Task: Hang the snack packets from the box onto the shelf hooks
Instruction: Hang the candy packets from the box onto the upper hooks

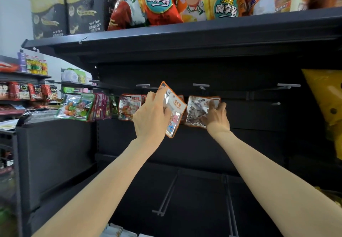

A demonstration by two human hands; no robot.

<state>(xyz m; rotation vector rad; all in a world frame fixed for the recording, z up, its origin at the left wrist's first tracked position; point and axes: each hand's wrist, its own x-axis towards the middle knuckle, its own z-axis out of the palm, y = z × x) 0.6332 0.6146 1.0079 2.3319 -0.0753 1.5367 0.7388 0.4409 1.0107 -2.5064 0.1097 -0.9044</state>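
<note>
Two hands are up at the hook row. My left hand pinches a tilted, orange-edged clear snack packet by its top corner, I'd judge to line its hole up with the grey metal hook above. My right hand grips the hung, orange-topped foil packet just beside it, probably steadying it to keep the way open.

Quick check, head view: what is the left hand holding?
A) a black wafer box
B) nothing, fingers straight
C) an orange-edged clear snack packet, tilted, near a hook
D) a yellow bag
C: the left hand grips an orange-edged clear snack packet, tilted, its top corner raised near a grey shelf hook, while the right hand holds a similar packet with dark contents beside it.
</note>
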